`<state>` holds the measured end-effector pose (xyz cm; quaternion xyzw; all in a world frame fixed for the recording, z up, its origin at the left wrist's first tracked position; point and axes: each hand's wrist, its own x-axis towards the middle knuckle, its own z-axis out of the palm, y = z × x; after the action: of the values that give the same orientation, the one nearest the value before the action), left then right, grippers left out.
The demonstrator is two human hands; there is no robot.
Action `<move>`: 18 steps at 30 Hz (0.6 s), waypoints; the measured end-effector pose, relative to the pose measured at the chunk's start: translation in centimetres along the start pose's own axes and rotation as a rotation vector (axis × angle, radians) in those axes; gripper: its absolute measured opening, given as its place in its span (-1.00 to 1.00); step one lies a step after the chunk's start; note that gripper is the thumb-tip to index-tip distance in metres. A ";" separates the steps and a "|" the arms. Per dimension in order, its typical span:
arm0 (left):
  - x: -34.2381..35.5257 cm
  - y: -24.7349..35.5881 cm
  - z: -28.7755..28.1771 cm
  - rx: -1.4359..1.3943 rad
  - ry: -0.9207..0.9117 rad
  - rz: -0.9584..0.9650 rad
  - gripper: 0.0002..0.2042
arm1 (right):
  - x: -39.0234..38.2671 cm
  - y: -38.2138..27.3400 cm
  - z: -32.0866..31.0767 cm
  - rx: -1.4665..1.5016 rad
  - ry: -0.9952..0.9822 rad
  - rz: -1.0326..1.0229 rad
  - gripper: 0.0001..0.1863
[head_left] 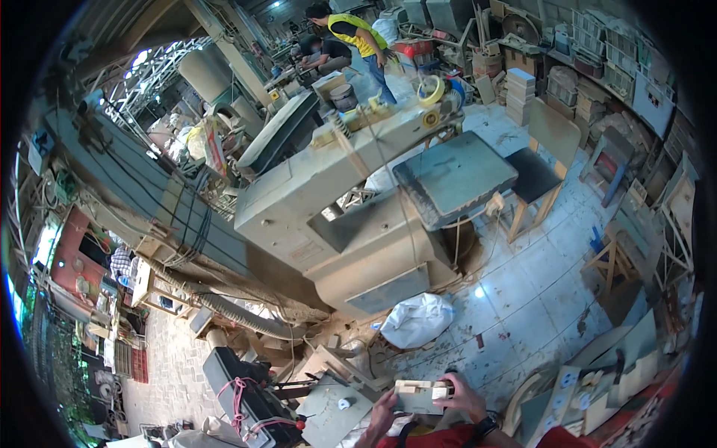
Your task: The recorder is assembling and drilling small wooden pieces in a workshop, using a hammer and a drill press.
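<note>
Near the lower edge I hold a small pale rectangular wooden piece point(420, 403) between both hands. Its top edge carries lighter wood strips and a small block at the right end; its exact kind cannot be made out. My left hand point(382, 413) is closed on its left end. My right hand point(464, 397) grips the right end, fingers at the small block, with a dark band on that wrist. Left of my hands is a grey flat machine table point(336, 409) with a small white object point(344, 403) on it.
A large dusty machine point(351, 216) with a square table point(455, 179) stands ahead. A white sack point(418, 321) lies on the tiled floor before it. Wooden boards point(582, 396) are at lower right, a chair point(541, 164) farther back. A person in a yellow vest point(358, 37) stands far off.
</note>
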<state>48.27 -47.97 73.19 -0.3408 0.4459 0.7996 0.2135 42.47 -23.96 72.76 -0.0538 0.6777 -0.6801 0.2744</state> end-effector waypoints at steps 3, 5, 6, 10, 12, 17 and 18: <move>4.7 2.4 7.0 0.114 -0.079 0.025 -0.55 | -1.8 -4.2 -4.8 0.120 0.204 0.115 -0.42; 6.5 3.7 10.9 0.289 -0.135 -0.034 -0.60 | -2.8 -7.9 -6.9 0.244 0.280 0.239 -0.41; 6.6 4.8 13.4 0.409 -0.142 -0.054 -0.61 | -3.3 -9.3 -7.8 0.321 0.326 0.194 -0.40; 6.8 9.7 21.5 0.798 -0.251 -0.069 -0.61 | -4.8 -13.0 -11.3 0.429 0.448 0.167 -0.43; 7.4 11.1 24.8 0.842 -0.353 0.001 -0.60 | -5.0 -11.3 -13.1 0.407 0.546 0.172 -0.43; 14.5 11.3 31.6 0.870 -0.672 0.170 -0.59 | -3.6 -13.5 -19.0 0.502 0.814 0.161 -0.40; 16.5 11.1 33.3 0.868 -0.753 0.158 -0.62 | -3.1 -14.6 -21.2 0.537 0.791 0.175 -0.41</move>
<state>18.17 -24.43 79.66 0.1204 0.6505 0.6231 0.4173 31.28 -4.67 85.95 0.3388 0.5327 -0.7735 0.0560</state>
